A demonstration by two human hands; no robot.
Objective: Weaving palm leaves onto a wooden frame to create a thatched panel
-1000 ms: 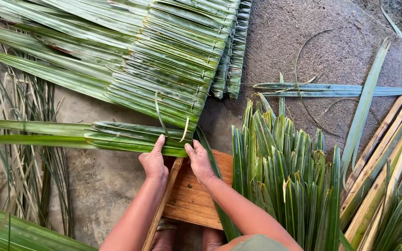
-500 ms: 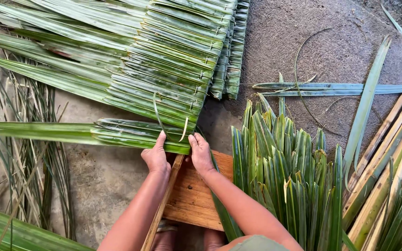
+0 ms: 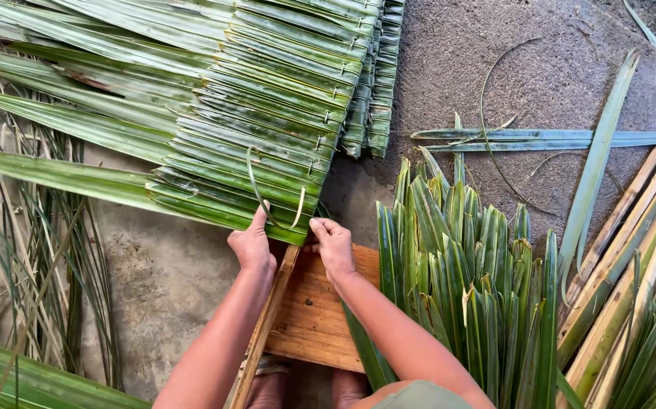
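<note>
Hands at folded palm leaf (image 3: 214, 201), left hand (image 3: 252, 246) and right hand (image 3: 334, 246) fingers pinching its end, wooden board (image 3: 316, 318) beneath

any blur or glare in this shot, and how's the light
Head view: soft, even daylight, only faint shadows under the folded palm leaves; no glare, just a mild sheen on them; both the left hand and right hand look sharp.

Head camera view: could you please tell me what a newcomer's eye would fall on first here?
The big panel of folded green palm leaves fills the upper left, its lower edge met by the left hand and right hand. Below the hands lies a wooden board with a thin wooden stick along its left side. To the right, a bundle of cut leaves fans upward beside pale split stalks.
</note>
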